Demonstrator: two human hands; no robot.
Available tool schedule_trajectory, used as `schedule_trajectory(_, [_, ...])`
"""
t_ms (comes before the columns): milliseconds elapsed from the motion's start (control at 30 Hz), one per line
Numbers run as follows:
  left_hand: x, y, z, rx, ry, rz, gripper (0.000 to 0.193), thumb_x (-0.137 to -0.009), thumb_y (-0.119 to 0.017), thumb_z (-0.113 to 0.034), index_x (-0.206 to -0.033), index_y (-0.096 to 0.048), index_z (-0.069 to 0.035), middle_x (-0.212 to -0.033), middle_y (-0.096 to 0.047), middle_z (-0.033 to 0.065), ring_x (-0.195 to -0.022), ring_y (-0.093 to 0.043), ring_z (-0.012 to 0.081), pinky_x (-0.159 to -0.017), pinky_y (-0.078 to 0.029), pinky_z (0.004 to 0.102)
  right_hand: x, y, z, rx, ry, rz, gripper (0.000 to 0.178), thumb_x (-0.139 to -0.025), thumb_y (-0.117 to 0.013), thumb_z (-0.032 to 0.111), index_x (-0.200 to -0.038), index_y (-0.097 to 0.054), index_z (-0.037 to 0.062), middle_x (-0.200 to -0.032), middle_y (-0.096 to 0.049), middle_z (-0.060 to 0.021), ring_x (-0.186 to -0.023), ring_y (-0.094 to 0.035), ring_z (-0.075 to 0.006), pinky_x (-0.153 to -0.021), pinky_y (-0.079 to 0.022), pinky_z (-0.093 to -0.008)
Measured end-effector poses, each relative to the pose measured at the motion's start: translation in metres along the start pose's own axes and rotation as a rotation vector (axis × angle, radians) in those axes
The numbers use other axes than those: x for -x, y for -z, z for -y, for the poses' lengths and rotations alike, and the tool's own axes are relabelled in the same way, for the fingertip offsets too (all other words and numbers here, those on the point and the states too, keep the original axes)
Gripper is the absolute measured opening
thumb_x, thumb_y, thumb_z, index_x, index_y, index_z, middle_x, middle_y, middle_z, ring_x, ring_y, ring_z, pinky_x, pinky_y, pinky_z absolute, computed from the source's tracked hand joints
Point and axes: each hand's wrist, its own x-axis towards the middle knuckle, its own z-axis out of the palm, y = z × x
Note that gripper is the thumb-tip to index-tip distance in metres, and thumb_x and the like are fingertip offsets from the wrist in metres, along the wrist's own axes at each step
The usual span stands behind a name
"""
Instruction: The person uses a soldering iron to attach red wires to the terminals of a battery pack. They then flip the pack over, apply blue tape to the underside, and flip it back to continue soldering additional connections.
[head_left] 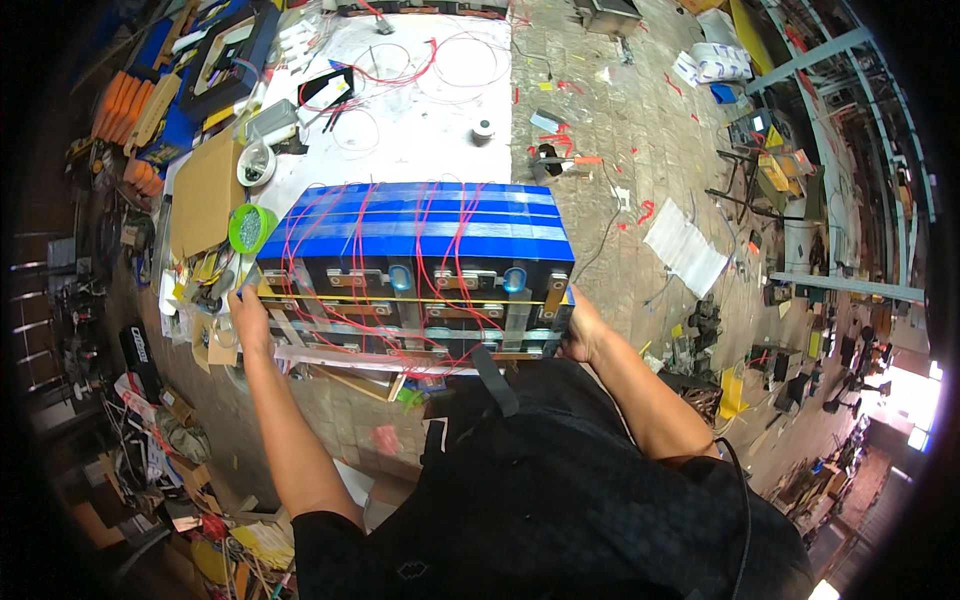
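A battery pack (430,240) with blue-sided cells stands at the near edge of the white worktop. Its dark terminal face, with metal busbars, is turned toward me. Thin red wires (420,235) trail over the top and down this face, and a yellow strap (400,299) runs across it. At the pack's left end my left hand (249,318) grips the edge, its fingers partly hidden. My right hand (583,328) is closed on the right end, with most fingers behind the corner.
Left of the pack are a green bowl of small metal parts (250,229), a white tub (257,163) and cardboard (205,195). Looped red wire (410,75) and a small white-topped roll (482,131) lie beyond it. Scraps and a white sheet (687,246) litter the floor at right.
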Motion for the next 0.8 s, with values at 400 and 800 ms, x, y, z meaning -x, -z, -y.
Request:
schedule_trajectory(400, [-0.022, -0.021, -0.038, -0.028, 0.019, 0.051, 0.063, -0.092, -0.058, -0.037, -0.13, -0.055, 0.012, -0.125, -0.065, 0.0233, -0.11, -0.063, 0.0307, -0.098, -0.047, 0.0418, -0.01, 0.014, 0.006, -0.068, 0.043, 0.067, 0.082, -0.099, -0.021, 0.079, -0.133, -0.063, 0.0167, -0.127, -0.069, -0.0089, -0.112, -0.067, -0.0229, -0.09, -0.056, -0.0481])
schedule_trajectory(800, [-0.155, -0.094, -0.056, -0.497, 0.015, 0.154, 0.068, -0.091, -0.055, -0.049, -0.123, -0.066, 0.011, -0.128, -0.066, 0.0303, -0.119, -0.065, 0.0382, -0.101, -0.047, 0.0453, -0.023, 0.006, 0.095, 0.067, -0.194, -0.023, 0.081, -0.101, -0.015, 0.073, -0.158, -0.04, 0.0209, -0.161, -0.042, -0.0147, -0.147, -0.038, -0.0423, -0.109, -0.025, -0.0774])
